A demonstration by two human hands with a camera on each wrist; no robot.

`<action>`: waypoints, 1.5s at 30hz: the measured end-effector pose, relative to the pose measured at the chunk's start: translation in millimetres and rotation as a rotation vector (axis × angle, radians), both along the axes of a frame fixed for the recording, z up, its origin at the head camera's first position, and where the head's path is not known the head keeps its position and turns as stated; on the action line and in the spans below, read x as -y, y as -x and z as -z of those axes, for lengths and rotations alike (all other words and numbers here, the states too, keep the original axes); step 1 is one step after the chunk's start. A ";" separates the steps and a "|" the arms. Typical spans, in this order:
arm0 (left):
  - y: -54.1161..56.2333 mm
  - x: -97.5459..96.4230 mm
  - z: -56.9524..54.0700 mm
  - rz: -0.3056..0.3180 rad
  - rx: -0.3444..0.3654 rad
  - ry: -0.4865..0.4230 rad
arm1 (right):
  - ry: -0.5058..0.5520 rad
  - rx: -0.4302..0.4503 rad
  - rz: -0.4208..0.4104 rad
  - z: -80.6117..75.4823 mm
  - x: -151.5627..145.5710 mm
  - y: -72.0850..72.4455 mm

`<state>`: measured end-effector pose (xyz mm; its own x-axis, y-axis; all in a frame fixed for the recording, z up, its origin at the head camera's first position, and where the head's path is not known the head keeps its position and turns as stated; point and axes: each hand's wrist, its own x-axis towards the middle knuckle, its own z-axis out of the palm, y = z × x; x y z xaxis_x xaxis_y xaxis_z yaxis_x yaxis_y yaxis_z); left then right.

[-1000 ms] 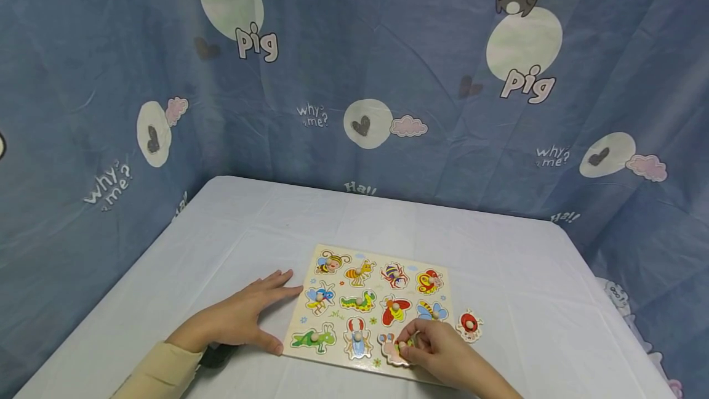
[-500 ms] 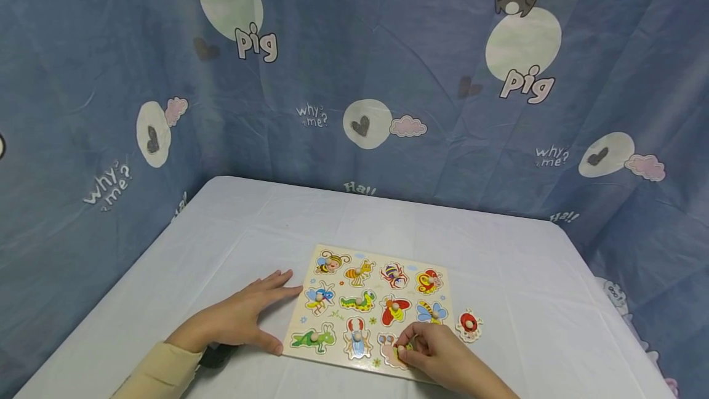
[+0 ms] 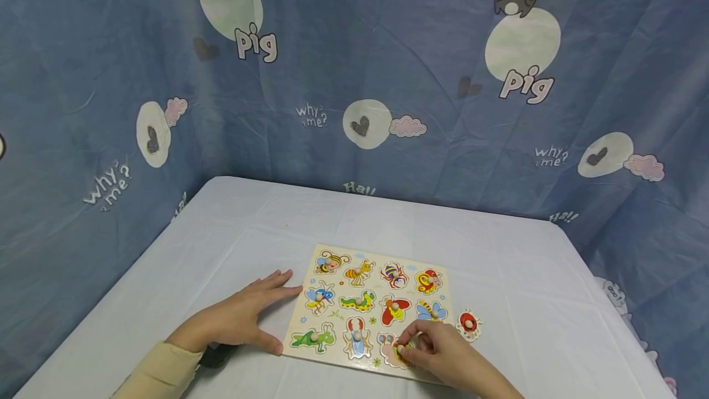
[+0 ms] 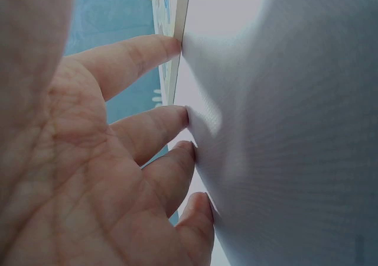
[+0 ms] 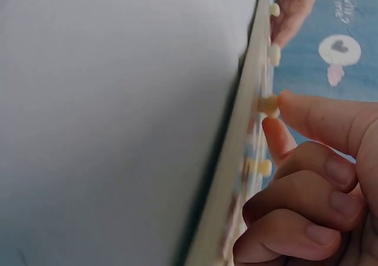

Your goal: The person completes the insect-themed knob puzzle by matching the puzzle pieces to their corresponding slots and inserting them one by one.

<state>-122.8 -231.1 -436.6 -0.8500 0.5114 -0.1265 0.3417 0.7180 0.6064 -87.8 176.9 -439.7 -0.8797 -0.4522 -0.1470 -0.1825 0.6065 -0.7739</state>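
Observation:
A wooden peg puzzle board with painted insects lies on the table. My right hand is at its front right, thumb and index finger pinching the knob of a pink snail-like puzzle piece. This piece lies in the front row, partly hidden under my fingers. In the right wrist view, the thumb tip meets a wooden knob and the other fingers are curled. My left hand rests with fingers spread at the board's left edge, its thumb at the front corner and index fingertip against the side.
A red ladybug piece with a knob lies on the white tablecloth, just right of the board. Other knobbed pieces, such as a blue beetle, sit in the board. A blue printed curtain surrounds the table.
The snail-like piece, raised slightly at its edge one second ago, now lies flatter in the board under my right fingers. My left hand has stayed still.

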 end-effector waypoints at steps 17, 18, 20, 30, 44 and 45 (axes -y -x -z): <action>1.6 0.6 1.1 0.000 0.002 0.006 | -0.056 -0.072 0.206 -13.6 -40.4 12.4; 1.5 0.6 1.0 0.001 0.004 0.005 | -0.064 -0.076 0.224 -13.8 -43.2 13.1; 1.3 0.6 0.6 0.002 0.005 0.003 | -0.076 -0.078 0.259 -14.2 -48.5 13.9; 0.8 0.7 0.2 0.010 -0.007 -0.002 | -0.150 -0.064 0.367 -15.3 -73.3 19.3; 0.5 0.6 1.8 0.005 -0.010 0.005 | -0.214 -0.071 0.345 -3.2 -102.0 26.6; 0.6 0.5 2.0 0.003 -0.007 0.004 | -0.218 -0.067 0.347 -2.9 -103.2 26.9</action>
<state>-123.4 -231.6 -438.6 -0.8496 0.5130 -0.1223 0.3481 0.7197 0.6007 -114.7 280.1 -436.8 -0.9854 -0.0921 -0.1434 0.0156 0.7890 -0.6142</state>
